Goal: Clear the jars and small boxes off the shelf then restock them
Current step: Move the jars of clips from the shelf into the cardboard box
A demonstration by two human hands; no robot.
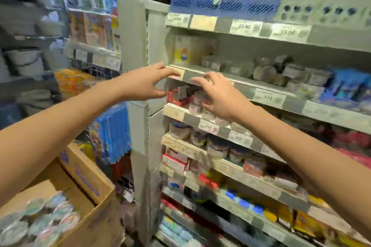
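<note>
2 hands empty, fingers spread: left hand [147,83] and right hand [219,97] flank small red boxes [176,97] at shelf [175,114] left end. Probably light, stiff cartons; grip opposite side faces.

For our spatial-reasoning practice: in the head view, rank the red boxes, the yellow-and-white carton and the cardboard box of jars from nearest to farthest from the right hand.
1. The red boxes, just left of the fingertips of the right hand.
2. The yellow-and-white carton, one shelf higher, leftward.
3. The cardboard box, low at the far left.
</note>
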